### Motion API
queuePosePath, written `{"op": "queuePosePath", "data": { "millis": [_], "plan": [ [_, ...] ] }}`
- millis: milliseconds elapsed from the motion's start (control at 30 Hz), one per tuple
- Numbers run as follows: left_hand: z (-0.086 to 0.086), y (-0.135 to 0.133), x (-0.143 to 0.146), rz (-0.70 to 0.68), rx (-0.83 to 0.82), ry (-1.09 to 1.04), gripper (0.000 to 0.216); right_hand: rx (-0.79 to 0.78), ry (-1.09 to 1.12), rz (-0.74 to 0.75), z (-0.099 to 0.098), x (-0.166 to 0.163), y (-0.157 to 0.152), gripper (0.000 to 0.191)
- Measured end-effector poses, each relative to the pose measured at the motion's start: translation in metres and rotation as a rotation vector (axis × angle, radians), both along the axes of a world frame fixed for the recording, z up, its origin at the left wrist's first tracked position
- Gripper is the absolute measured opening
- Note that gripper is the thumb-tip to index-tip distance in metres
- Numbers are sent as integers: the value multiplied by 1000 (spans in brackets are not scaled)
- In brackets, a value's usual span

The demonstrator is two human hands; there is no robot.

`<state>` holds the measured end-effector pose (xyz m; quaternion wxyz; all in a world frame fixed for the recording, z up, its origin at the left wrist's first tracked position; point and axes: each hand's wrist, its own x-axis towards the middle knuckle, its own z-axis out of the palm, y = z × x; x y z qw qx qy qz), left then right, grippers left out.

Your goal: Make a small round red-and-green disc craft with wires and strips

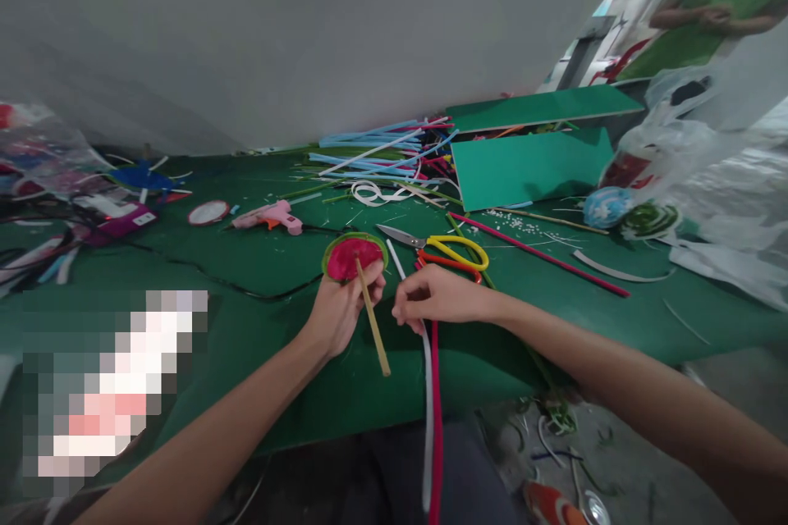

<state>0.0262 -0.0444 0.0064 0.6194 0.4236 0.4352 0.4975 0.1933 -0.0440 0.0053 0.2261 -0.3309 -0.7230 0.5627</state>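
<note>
Here is the left hand, its fingers closed around the green-rimmed red disc, holding it up over the near half of the counter. A thin tan stick slants down from the disc's face, toward the wearer. Over to the right hand, fingers curled low beside the disc, across a white strip; whether they grip that strip or simply lie against it, one cannot tell. A magenta strip runs alongside, both dangling past the counter's edge. Scissors with yellow and orange handles lie just beyond the right hand, a pink glue gun rests farther left, and blue strips are heaped at the back.
</note>
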Motion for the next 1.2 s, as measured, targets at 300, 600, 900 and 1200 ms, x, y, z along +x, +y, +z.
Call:
{"op": "queuePosePath", "data": {
  "millis": [300,600,900,1200],
  "plan": [
    [0,-6,3,-112,123,99,24,-370,322,-78,3,-1,2,21],
    [3,-9,7,-173,97,85,30,-293,405,-135,-4,-3,1,19],
    [1,-9,6,-157,23,23,31,-79,370,-137,-12,-6,2,25],
    [-1,-8,6,-142,-30,78,26,182,25,-215,9,6,6,33]
  ]
}}
